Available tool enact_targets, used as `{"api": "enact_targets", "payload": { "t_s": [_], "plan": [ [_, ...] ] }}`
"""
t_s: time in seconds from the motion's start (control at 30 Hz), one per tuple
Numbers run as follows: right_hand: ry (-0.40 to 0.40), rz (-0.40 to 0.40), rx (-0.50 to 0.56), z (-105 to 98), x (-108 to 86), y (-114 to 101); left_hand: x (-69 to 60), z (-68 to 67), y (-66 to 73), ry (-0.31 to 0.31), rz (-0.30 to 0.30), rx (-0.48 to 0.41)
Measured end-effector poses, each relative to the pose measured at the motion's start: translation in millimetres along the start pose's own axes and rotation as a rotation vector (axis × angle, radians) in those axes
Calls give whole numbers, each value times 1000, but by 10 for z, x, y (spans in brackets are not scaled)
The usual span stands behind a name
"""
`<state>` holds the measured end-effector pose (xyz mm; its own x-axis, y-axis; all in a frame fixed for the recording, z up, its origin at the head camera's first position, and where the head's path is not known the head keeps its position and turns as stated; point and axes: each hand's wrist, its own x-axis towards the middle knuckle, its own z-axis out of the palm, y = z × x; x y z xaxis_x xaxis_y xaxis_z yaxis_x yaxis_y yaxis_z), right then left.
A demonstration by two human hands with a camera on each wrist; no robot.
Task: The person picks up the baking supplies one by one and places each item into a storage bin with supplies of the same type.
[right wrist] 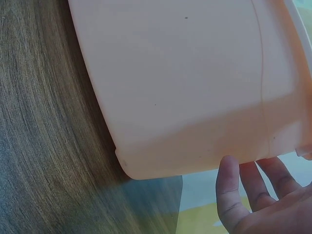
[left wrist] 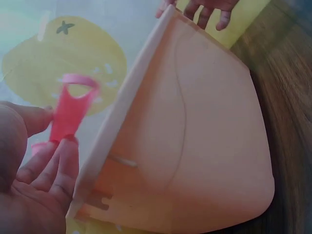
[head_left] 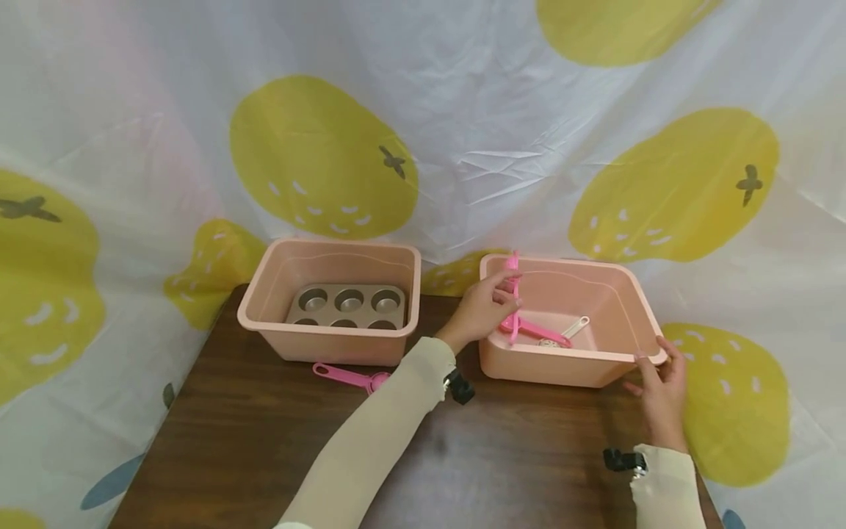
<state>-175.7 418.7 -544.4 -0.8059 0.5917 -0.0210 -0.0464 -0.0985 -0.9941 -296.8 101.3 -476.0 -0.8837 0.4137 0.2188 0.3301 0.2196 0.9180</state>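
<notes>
My left hand [head_left: 481, 305] pinches a pink plastic kitchen tool [head_left: 515, 297] between thumb and fingers. The tool stands nearly upright over the left end of the right-hand pink bin [head_left: 562, 371]. One end forms a loop in the left wrist view, where the pink tool [left wrist: 70, 114] is slightly blurred; its exact kind cannot be told. At the bin's front right corner, my right hand [head_left: 663, 397] grips the rim. In the right wrist view, fingers of that hand [right wrist: 265, 204] lie along the bin's outer wall [right wrist: 185, 87]. Inside the bin lie another pink tool [head_left: 545, 332] and a white-handled utensil [head_left: 577, 328].
A second pink bin [head_left: 333, 344] stands at left with a muffin tin [head_left: 346, 301] in it. In front of it on the dark wooden table [head_left: 489, 448] lies a pink handled tool [head_left: 344, 376], partly behind my left sleeve. A lemon-print curtain [head_left: 463, 147] hangs behind.
</notes>
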Motion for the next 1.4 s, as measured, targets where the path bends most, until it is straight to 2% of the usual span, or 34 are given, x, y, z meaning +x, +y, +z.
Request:
{"api": "enact_targets", "payload": {
  "t_s": [0.27, 0.53, 0.67, 0.9, 1.1, 1.4],
  "plan": [
    [2, 7, -7, 5, 15, -28, 23, 8, -57, 25, 12, 21],
    [4, 2, -8, -13, 48, -25, -29, -32, -11, 54, 6, -6],
    [5, 2, 9, -9, 43, -37, -96, -95, 17, 67, 18, -38],
    [4, -4, 4, -16, 44, -53, -227, -259, 32, 83, 97, -77],
    [3, -2, 1, -21, 66, -42, -339, -374, 69, 96, 112, -76],
    [11, -4, 11, -5, 21, -57, -575, -447, 118, 125, 126, -110]
  ]
}}
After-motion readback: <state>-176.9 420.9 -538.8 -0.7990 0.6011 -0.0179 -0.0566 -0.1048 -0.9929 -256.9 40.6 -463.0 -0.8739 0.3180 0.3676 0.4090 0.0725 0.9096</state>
